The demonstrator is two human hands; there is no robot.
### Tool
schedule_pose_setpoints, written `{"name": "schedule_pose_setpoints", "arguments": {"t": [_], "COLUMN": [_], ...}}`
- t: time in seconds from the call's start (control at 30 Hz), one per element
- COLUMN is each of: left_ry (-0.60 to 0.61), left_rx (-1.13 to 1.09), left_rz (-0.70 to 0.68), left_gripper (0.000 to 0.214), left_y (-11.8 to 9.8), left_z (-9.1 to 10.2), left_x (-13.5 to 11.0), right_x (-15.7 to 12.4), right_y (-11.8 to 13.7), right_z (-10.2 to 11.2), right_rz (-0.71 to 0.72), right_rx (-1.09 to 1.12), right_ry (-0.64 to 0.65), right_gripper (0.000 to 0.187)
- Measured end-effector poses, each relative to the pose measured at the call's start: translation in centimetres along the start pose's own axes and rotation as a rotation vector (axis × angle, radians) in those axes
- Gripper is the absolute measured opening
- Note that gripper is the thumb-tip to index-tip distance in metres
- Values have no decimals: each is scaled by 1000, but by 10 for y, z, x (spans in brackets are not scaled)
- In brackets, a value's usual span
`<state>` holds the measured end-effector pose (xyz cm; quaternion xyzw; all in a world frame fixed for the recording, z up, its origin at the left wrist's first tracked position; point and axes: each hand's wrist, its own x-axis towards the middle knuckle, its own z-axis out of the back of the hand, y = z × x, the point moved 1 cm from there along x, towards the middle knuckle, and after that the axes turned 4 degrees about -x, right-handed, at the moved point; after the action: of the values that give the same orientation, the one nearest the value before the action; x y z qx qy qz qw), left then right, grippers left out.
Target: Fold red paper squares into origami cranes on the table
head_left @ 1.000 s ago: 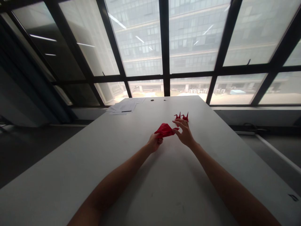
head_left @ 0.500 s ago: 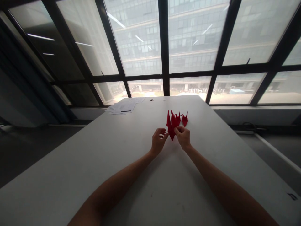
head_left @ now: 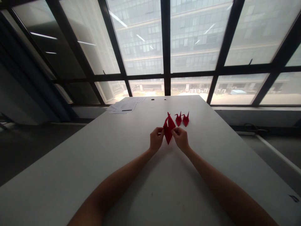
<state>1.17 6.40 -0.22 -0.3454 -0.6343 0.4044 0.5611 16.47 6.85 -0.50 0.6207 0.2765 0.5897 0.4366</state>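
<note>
A folded piece of red origami paper [head_left: 168, 129] stands upright just above the white table [head_left: 131, 175], pinched from both sides. My left hand [head_left: 156, 139] grips its left edge with closed fingers. Its right edge is held by my right hand [head_left: 181, 138], fingers also closed. Just beyond, two small finished red paper cranes [head_left: 182, 119] stand side by side on the table.
A loose stack of white papers [head_left: 124, 106] lies at the table's far left corner, near two small dark holes [head_left: 158, 99]. Large windows with black frames rise behind the far edge. A small dark mark [head_left: 293, 198] sits at the near right edge.
The red paper went from lying flat in my left hand to standing upright between both hands. My right hand closed on it, and both hands now pinch it.
</note>
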Motion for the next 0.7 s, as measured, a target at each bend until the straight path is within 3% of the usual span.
{"name": "schedule_pose_setpoints", "arguments": {"t": [0.2,0.33,0.5,0.7], "left_ry": [142,189,182,177], "left_rx": [-212,-265,-221,-13], "left_rz": [132,146,66,-113], "left_gripper": [34,34,26,13], "left_y": [6,7,3,-8], "left_z": [-3,-6,-9,-10], "left_x": [-1,-3,-6,-13], "right_x": [-1,-7,-9,-6], "right_y": [-1,8,18,18], "right_z": [2,5,6,10], "right_rz": [-4,172,253,229], "right_rx": [-37,-328,-698,-782], "right_ry": [-76,-137,-127,-136], "right_gripper": [14,17,17,19]}}
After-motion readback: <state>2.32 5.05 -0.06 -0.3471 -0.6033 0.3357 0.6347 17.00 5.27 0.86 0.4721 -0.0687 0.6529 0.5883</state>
